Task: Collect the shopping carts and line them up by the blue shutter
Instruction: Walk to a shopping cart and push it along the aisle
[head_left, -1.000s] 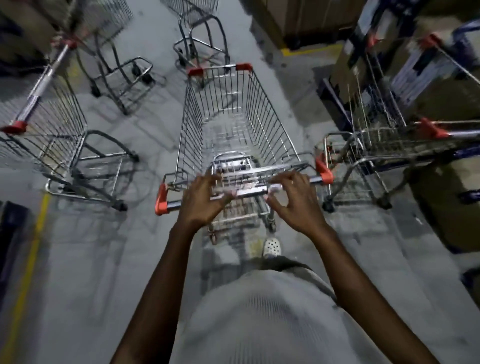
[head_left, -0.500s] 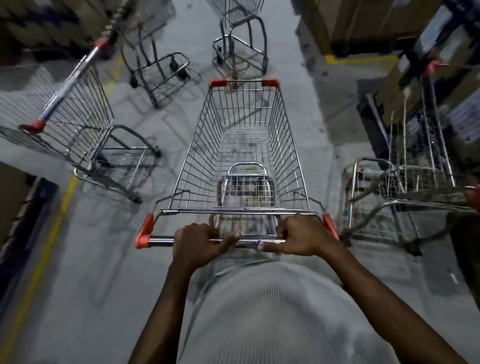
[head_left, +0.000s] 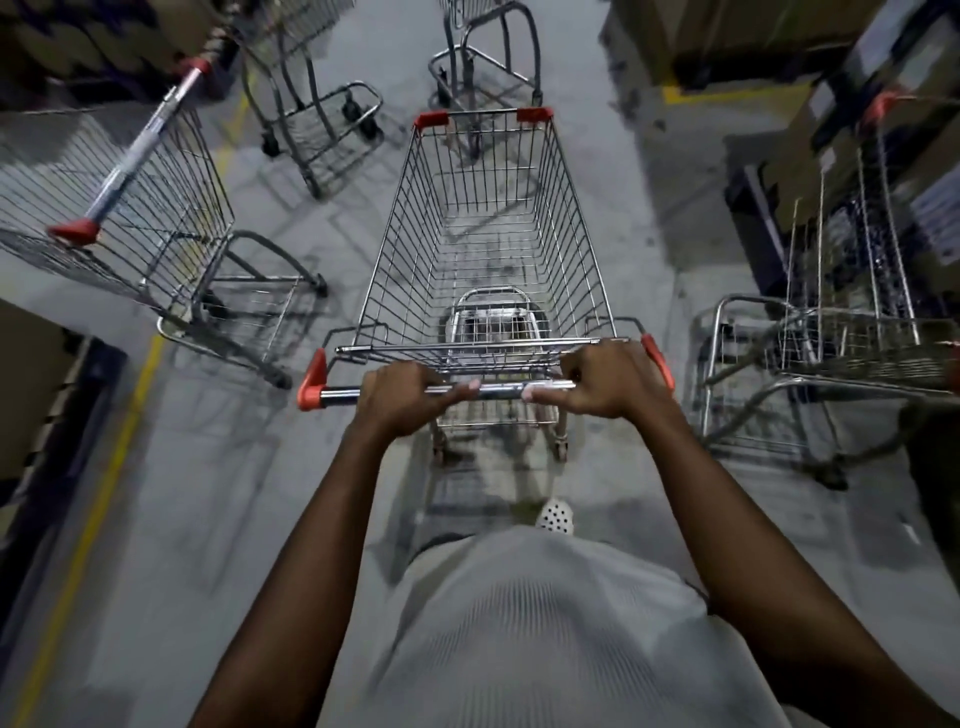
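Head: L hand (head_left: 400, 397), R hand (head_left: 608, 382) grip cart handle (head_left: 498, 389); label (head_left: 130, 156) prob. illegible.

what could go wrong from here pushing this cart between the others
Left hand and right hand grip the pushed cart, which points at the cart ahead; its nose may ram that frame. The left cart and right cart stand close either side, so frames might snag in passing. The shoe is near the rear wheels and could get clipped.
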